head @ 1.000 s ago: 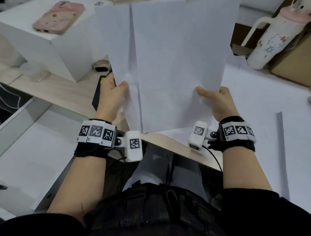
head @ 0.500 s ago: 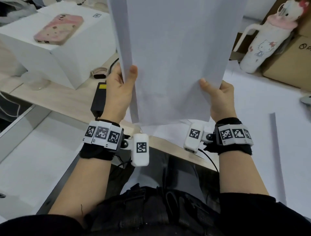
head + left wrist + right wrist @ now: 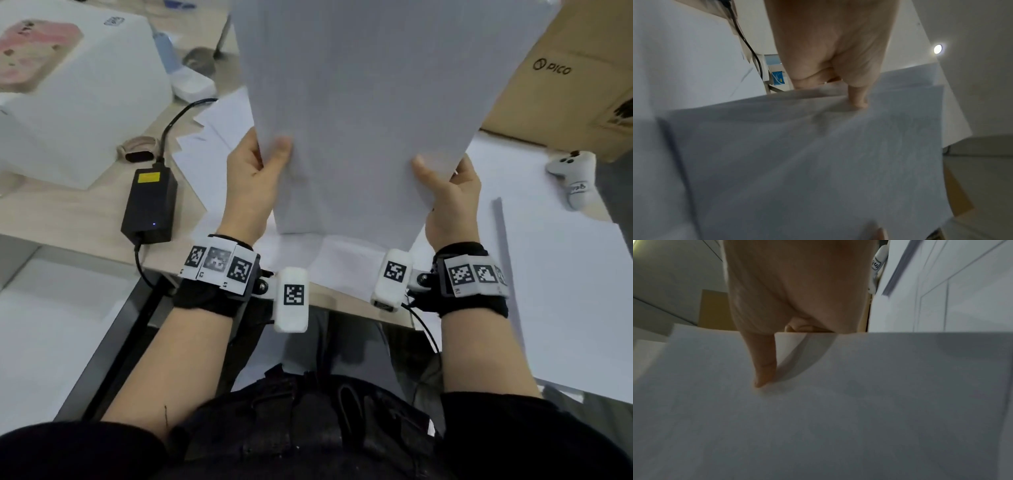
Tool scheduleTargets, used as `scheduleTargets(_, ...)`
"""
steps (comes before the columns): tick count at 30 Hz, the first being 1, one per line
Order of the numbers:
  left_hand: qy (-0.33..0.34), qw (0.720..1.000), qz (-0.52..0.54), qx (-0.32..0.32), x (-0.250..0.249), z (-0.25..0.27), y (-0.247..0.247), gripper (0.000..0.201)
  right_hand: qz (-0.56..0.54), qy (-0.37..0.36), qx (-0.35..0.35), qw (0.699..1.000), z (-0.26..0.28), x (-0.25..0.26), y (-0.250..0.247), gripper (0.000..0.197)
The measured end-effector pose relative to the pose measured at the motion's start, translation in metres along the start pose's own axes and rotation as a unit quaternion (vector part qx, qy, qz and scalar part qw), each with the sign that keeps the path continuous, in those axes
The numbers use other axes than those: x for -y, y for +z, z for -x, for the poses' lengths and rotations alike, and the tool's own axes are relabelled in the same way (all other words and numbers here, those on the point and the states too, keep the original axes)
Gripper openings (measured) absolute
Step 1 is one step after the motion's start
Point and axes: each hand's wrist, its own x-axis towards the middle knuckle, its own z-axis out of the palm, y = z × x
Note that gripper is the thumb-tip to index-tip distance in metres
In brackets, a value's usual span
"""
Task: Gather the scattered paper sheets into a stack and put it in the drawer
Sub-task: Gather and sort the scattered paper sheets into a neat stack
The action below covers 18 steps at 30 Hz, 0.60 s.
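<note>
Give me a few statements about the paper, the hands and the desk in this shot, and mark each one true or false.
1. Both hands hold the stack of paper upright over the desk. True: the left hand grips its left edge, the right hand its right edge.
2. The stack already lies in the drawer. False: it is in the air, and no drawer can be made out.
3. More paper sheets lie on the desk behind the left hand. True.
4. The black power adapter lies on top of the held stack. False: it lies on the desk, left of the left hand.
5. The cardboard box is at the left. False: it is at the upper right.
</note>
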Motion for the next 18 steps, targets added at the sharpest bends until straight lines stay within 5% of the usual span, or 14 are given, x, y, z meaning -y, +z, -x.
scheduleTargets(5, -0.023, 1.000, -0.005, -0.017, 0.007, 0.004, 0.010, 0.010, 0.027, 0.027, 0.052, 0.998, 0.002, 0.003, -0.003, 0.047)
scheduleTargets(10, 0.008, 1.000, -0.005, -0.023, 0.001, 0.003, 0.027, 0.017, 0.071, 0.046, 0.101, 0.991, 0.004, 0.012, 0.002, 0.024)
scheduleTargets(18, 0.039, 0.998, -0.025, -0.052, 0.010, 0.001, 0.025, 0.007, 0.099, 0.055, 0.118, 0.987, 0.001, 0.010, -0.007, 0.016)
